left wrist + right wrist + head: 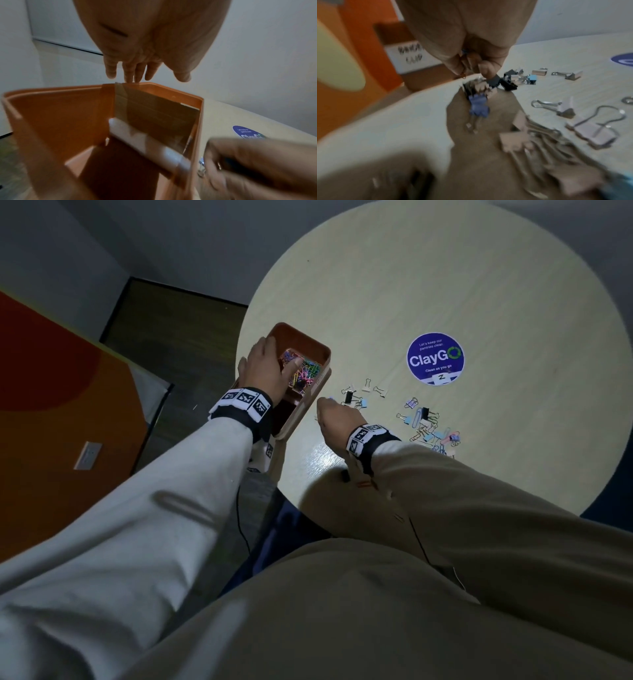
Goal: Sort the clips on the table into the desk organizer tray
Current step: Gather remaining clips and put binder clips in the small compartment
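An orange organizer tray point(320, 352) stands at the table's left edge, with coloured paper clips point(305, 371) heaped in one compartment. My left hand point(269, 364) lies over the tray with its fingers straight; in the left wrist view the left hand point(167, 75) hangs above the tray's far rim point(51, 92). Just right of the tray, my right hand point(334, 414) is low over the table with its fingers curled. In the right wrist view the right hand point(471, 69) pinches thin wire paper clips point(463, 76). Binder clips point(349, 398) lie just beyond it.
More binder and paper clips point(428, 426) are scattered right of my right hand, including a blue binder clip point(478, 106) and a pale pink one point(594, 131). A round blue sticker point(435, 359) sits mid-table. The round table point(445, 285) ends close to my body.
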{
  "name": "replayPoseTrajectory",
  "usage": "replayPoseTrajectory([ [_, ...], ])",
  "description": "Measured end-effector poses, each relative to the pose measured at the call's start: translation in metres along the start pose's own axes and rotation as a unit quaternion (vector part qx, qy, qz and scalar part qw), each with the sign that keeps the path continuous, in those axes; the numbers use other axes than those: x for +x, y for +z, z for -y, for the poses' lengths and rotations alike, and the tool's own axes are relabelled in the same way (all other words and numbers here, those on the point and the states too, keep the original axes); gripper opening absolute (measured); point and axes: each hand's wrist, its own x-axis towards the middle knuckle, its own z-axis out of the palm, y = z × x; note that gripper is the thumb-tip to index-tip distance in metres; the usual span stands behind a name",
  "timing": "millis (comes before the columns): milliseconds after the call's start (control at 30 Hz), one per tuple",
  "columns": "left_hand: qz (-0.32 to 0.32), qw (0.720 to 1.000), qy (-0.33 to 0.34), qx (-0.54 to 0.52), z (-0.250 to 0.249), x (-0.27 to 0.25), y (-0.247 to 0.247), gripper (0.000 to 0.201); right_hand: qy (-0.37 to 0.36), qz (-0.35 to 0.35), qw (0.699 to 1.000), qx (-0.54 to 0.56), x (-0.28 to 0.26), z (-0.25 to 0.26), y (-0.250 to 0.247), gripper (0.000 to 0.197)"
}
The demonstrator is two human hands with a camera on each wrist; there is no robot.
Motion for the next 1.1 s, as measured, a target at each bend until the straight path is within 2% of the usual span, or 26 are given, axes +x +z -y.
replayPoseTrajectory([
  [33,0.004,1.0,0.001,-0.006,0.002,-0.001,0.002,0.083,0.021,-0.034,0.997,0.06,0.003,0.001,-0.003,0.006],
  [133,0.015,1.0,0.01,-0.013,0.007,-0.005,0.008,0.103,0.075,-0.128,0.967,0.209,0.011,0.001,-0.025,0.018],
  [200,0.022,1.0,0.013,0.003,0.01,-0.006,0.011,0.113,0.089,-0.157,0.946,0.269,0.019,-0.002,-0.047,0.017],
  [267,0.026,0.999,0.013,0.016,0.012,-0.006,0.012,0.12,0.079,-0.171,0.938,0.291,0.031,-0.004,-0.067,0.014],
  [333,0.028,0.999,0.01,0.014,0.012,-0.006,0.012,0.123,0.053,-0.159,0.948,0.271,0.048,0.0,-0.081,0.014],
  [467,0.028,1.0,0.002,0.001,0.008,-0.007,0.012,0.126,-0.021,-0.063,0.985,0.16,0.078,0.013,-0.093,0.017],
  [600,0.03,1.0,-0.006,0.004,0.007,-0.006,0.011,0.124,-0.019,0.017,0.998,0.061,0.087,0.015,-0.093,0.021],
  [667,0.034,0.999,-0.006,0.005,0.008,-0.007,0.01,0.124,-0.013,0.032,0.998,0.048,0.084,0.01,-0.093,0.023],
  [800,0.041,0.999,-0.008,0.012,0.008,-0.006,0.008,0.121,-0.015,-0.015,0.992,0.125,0.064,-0.003,-0.095,0.027],
  [933,0.036,0.999,0.005,0.023,0.002,-0.01,0.007,0.114,0.002,-0.074,0.969,0.235,0.028,-0.016,-0.101,0.023],
  [1000,-0.002,0.999,0.033,0.022,-0.005,-0.019,0.01,0.1,0.007,-0.066,0.965,0.254,0.006,-0.024,-0.1,0.02],
  [1100,-0.076,0.991,0.112,0.017,-0.022,-0.04,0.018,0.061,0.017,-0.044,0.974,0.224,-0.031,-0.041,-0.088,0.017],
])
